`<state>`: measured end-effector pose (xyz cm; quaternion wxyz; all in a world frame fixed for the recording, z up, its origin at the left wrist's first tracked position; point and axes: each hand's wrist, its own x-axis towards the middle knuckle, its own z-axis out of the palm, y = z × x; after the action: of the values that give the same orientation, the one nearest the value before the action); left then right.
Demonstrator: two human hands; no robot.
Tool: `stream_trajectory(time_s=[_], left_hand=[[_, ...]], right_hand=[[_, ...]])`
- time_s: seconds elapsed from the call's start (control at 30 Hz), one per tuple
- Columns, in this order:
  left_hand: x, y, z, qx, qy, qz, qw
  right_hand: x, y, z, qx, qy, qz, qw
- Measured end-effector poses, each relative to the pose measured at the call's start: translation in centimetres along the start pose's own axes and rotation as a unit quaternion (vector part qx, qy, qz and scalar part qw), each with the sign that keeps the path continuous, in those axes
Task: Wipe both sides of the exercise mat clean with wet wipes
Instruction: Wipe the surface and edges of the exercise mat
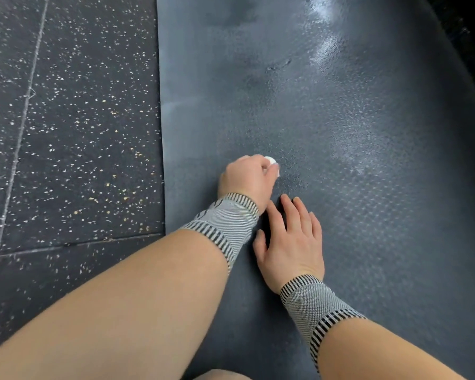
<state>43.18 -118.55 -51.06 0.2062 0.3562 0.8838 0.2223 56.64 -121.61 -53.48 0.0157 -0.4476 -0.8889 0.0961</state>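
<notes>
Speckled floor (66, 119) borders the mat (368, 187).

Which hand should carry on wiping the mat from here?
The left hand. It already grips the balled white wipe against the mat. The right hand lies flat and open on the mat, holding nothing, and looks better left as a brace.

The place looks like a gym. A dark rubber tile floor flecked with white and yellow specks (74, 119), with straight seams between tiles, lies left of a dark grey textured exercise mat (354, 160) spread flat on it.
</notes>
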Motion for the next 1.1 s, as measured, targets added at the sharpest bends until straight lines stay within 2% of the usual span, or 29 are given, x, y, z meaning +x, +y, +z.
stream_trajectory(time_s=[0.1,0.17,0.3,0.4,0.5,0.57,0.67,0.77,0.87,1.03,1.1], left_hand=[[-1.1,-2.8,-0.5,0.011,0.062,0.029,0.998],[-2.2,-5.0,-0.7,0.044,0.110,0.016,0.993],[-3.3,-6.5,0.7,0.134,0.114,0.017,0.984],[-3.1,-6.4,0.9,0.143,0.123,0.020,0.982],[-3.0,-6.4,1.0,0.158,0.124,0.021,0.979],[-2.8,-6.4,1.1,0.158,0.117,0.015,0.980],[-2.8,-6.6,1.1,0.159,0.108,0.013,0.981],[-2.8,-6.6,1.1,0.161,0.102,0.020,0.981],[-2.7,-6.6,1.1,0.171,0.089,0.017,0.981],[-2.9,-6.6,1.0,0.211,0.074,0.048,0.973],[-2.9,-6.7,1.0,0.216,0.071,0.056,0.972]], right_hand=[[0.0,0.0,-0.1,0.008,0.010,0.000,1.000],[-0.1,0.1,0.0,0.013,0.008,0.000,1.000],[0.0,0.1,-0.2,0.049,0.007,0.000,0.999],[-0.1,0.3,-0.6,0.142,0.022,0.030,0.989],[1.7,-0.4,-1.8,0.230,0.076,0.074,0.967],[4.3,-1.8,-2.1,0.263,0.048,0.052,0.962],[8.1,-3.6,-2.1,0.222,-0.056,0.002,0.973],[10.1,-3.8,-2.0,0.146,-0.069,-0.012,0.987],[11.2,-3.6,-2.0,0.118,-0.063,-0.029,0.991],[12.1,3.3,-3.3,0.088,0.020,0.171,0.981],[11.6,4.7,-3.6,0.087,0.055,0.211,0.972]])
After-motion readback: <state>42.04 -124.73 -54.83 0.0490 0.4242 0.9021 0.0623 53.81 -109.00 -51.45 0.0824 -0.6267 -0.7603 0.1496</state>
